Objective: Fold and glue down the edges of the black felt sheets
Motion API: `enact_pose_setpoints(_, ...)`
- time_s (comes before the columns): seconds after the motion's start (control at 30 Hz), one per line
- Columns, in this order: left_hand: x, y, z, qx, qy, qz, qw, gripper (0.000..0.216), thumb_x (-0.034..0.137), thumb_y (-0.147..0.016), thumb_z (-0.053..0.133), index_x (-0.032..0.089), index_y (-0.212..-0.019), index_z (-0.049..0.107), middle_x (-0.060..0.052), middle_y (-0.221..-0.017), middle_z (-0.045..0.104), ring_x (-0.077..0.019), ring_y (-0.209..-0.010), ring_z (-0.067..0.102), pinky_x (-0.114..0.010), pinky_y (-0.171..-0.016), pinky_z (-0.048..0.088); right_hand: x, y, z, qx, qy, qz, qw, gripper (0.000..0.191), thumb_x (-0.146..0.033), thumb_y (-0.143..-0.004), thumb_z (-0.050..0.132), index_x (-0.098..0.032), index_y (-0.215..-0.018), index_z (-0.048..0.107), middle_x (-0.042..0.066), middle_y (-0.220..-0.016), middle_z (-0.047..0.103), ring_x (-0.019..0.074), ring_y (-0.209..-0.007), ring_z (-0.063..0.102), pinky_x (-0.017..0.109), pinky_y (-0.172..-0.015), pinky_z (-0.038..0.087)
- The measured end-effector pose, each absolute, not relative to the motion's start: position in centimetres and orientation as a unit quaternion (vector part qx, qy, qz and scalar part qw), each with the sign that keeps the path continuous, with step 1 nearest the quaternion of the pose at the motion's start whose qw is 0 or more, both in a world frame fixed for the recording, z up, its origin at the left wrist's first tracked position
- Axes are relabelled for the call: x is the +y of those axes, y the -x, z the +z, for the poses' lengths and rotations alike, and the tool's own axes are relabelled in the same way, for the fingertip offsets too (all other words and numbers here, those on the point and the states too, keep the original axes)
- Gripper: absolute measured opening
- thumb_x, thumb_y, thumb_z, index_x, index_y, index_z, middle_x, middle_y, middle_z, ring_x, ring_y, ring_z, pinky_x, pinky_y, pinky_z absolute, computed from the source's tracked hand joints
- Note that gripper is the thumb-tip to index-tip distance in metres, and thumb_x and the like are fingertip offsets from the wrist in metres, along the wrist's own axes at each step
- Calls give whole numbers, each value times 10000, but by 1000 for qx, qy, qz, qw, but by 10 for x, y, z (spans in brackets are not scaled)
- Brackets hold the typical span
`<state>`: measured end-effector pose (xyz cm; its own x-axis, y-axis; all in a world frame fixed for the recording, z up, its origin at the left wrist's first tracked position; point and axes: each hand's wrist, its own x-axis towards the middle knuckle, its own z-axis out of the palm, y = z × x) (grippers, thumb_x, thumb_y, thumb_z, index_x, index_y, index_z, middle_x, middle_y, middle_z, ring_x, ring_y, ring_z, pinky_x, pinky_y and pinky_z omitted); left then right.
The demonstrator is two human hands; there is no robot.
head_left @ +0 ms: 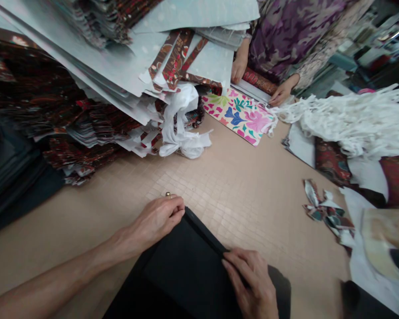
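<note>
A flat black fabric piece lies on the beige table in front of me. My left hand, with a ring on one finger, is closed in a pinch on the upper left end of its folded top edge. My right hand rests on the right end of the same edge, fingers curled and pressing the fabric down. The fold runs diagonally between both hands.
Tall stacks of grey and patterned sheets lean at the back left, with white ties. A floral bag lies before another person's hands. White handle cords and fabric scraps lie right.
</note>
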<state>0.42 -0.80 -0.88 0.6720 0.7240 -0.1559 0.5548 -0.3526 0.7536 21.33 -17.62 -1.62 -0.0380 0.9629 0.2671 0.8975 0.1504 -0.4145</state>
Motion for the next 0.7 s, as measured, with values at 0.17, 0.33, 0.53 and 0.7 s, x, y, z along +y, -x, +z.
enact_pose_setpoints(0.17, -7, -4, -15, 405, -814, 105, 403, 112, 179, -815, 462, 173, -713, 508, 34, -641, 491, -105, -571, 443, -217, -543, 309, -180, -211, -13, -702, 652, 71, 278, 122, -153, -856, 503, -180, -927, 599, 51, -835, 582, 150, -772, 552, 283, -635, 442)
enact_pose_setpoints(0.33, -6, -8, -7, 413, -809, 91, 409, 120, 177, -799, 465, 166, -685, 500, 33, -614, 480, -106, -559, 443, -219, -533, 307, -185, -215, -15, -729, 621, 49, 284, 227, -40, -827, 492, -138, -1009, 587, 71, -865, 570, 151, -804, 536, 294, -662, 412)
enact_pose_setpoints(0.53, -8, -8, -10, 406, -825, 93, 381, 110, 162, -808, 462, 173, -703, 493, 33, -642, 487, -110, -577, 449, -222, -543, 318, -194, -221, -22, -774, 586, 6, 241, 294, -26, -833, 425, -89, -1084, 565, 120, -952, 592, 194, -882, 539, 345, -722, 392)
enact_pose_setpoints(0.7, -14, -11, -4, 398, -857, 123, 302, 89, 99, -781, 509, 169, -836, 495, -11, -821, 518, -159, -752, 484, -264, -656, 377, -201, -227, -26, -809, 561, -34, 174, 323, -71, -836, 410, -80, -1123, 558, 126, -1012, 618, 222, -940, 554, 355, -770, 389)
